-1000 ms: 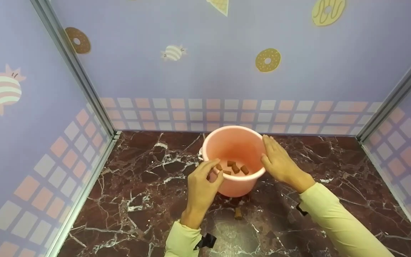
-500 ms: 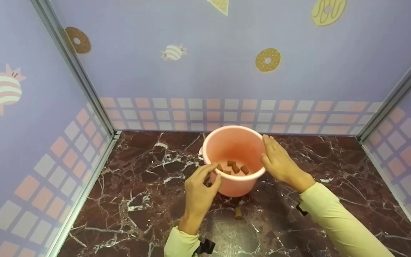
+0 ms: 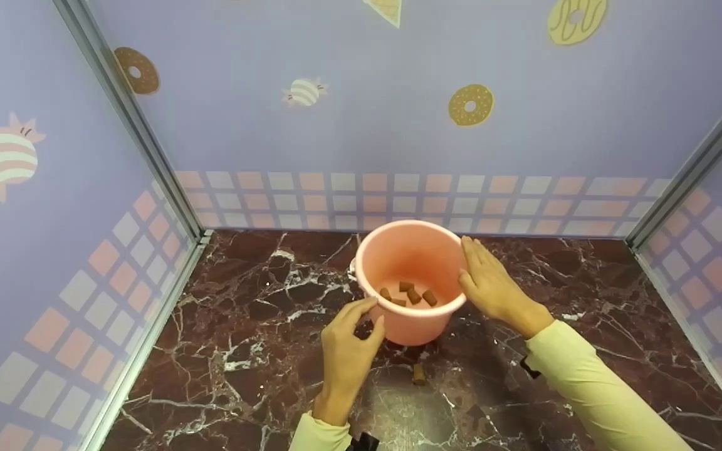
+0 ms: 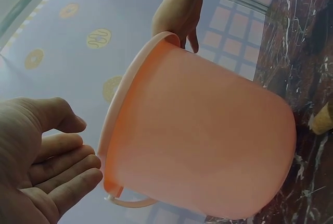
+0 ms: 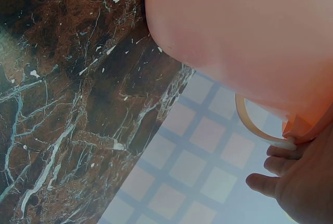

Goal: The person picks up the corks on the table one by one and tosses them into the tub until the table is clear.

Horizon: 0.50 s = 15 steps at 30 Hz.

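A pink bucket [image 3: 414, 329] with a curved handle [image 5: 252, 125] stands on the dark marbled tabletop. Several brown corks [image 3: 413, 295] lie on its bottom, and a single cork [image 3: 419, 374] is on the table in front of it. My left hand [image 3: 348, 351] is at the bucket's front-left rim, its fingers loosely bent and the palm bare, as the left wrist view shows. My right hand [image 3: 492, 282] rests against the right side of the rim, fingers extended along it and thumb at the rim's edge. In the right wrist view its fingers are beside the handle joint.
Lilac panels [image 3: 373, 125] printed with sweets and tiles enclose the marbled tabletop [image 3: 261, 351] at the back and both sides. Metal corner posts [image 3: 129, 119] join the panels. The bucket stands near the back panel.
My left hand has drawn back from over the bucket's front-left rim, down toward me, its thumb and index finger spreading apart. My right hand and the bucket stay in place.
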Each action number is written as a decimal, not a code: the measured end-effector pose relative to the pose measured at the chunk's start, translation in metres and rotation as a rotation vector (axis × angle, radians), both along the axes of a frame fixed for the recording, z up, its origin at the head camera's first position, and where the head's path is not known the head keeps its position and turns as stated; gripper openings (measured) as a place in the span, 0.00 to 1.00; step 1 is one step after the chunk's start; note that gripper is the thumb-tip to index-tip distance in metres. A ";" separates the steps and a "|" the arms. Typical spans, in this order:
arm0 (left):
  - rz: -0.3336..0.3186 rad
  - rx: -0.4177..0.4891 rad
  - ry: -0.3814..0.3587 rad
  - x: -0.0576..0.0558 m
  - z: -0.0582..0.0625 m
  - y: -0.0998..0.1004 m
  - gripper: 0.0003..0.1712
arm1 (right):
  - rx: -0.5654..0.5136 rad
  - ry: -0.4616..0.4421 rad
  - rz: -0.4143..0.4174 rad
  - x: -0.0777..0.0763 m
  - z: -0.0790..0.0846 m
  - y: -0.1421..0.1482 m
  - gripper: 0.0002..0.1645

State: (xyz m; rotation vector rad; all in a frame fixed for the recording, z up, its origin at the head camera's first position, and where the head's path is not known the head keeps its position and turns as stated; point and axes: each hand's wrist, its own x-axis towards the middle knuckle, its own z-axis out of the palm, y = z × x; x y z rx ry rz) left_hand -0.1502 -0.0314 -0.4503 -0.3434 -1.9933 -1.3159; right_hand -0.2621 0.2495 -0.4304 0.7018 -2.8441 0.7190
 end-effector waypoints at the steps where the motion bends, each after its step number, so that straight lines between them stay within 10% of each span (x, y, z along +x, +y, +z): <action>1: 0.001 0.005 -0.010 0.001 -0.001 0.000 0.19 | 0.001 -0.004 -0.001 0.000 0.000 0.000 0.42; 15: 0.051 -0.034 -0.003 0.011 -0.017 0.001 0.18 | 0.004 -0.004 -0.006 -0.001 -0.001 0.000 0.42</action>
